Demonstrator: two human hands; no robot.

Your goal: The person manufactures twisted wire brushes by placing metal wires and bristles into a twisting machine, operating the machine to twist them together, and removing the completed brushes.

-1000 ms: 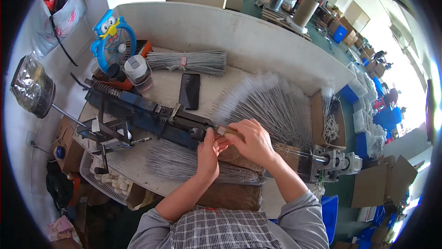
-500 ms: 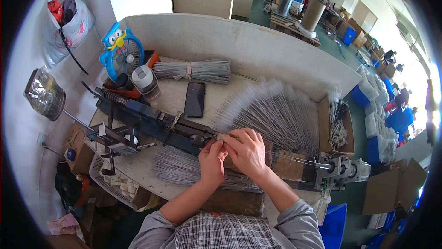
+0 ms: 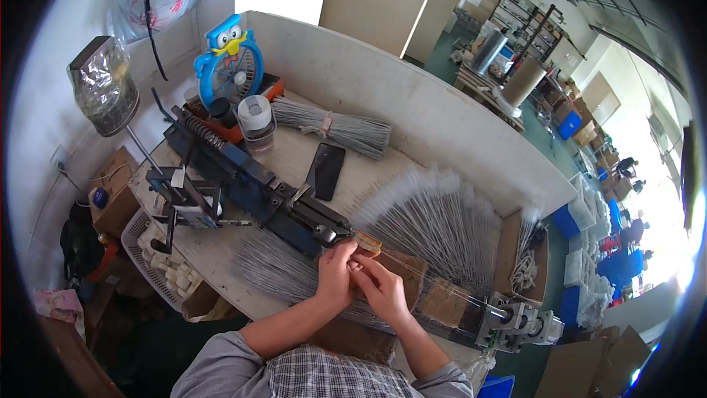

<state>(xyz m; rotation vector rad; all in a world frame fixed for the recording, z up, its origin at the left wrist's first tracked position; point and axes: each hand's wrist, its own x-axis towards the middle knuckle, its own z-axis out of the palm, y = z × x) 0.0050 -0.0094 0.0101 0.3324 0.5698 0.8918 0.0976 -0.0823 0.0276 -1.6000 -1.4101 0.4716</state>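
Wires, thin and grey, lie in a loose heap [image 3: 283,273] at the lower middle of the frame, just left of the hands, on the near edge of the bench [image 3: 221,251]. Both hands meet just above that heap: the left hand [image 3: 336,274] and the right hand [image 3: 383,289] touch each other, fingers curled and pinched together on something thin at the tip of the blue machine [image 3: 250,184], though what exactly sits between the fingertips is too small to tell. A small amber piece [image 3: 368,243] lies right at the fingertips. Grey sleeves come in from the bottom edge. Right of the hands a fan of upright wires [image 3: 442,229] spreads out over brown cardboard [image 3: 434,298], and a grey metal fitting [image 3: 519,321] sits at the lower right. Farther up, a black phone [image 3: 326,170] lies flat mid-bench, beside a tied wire bundle [image 3: 335,127]. Toward the upper left stand a white lidded cup [image 3: 256,120] and a blue owl-shaped fan [image 3: 228,63].
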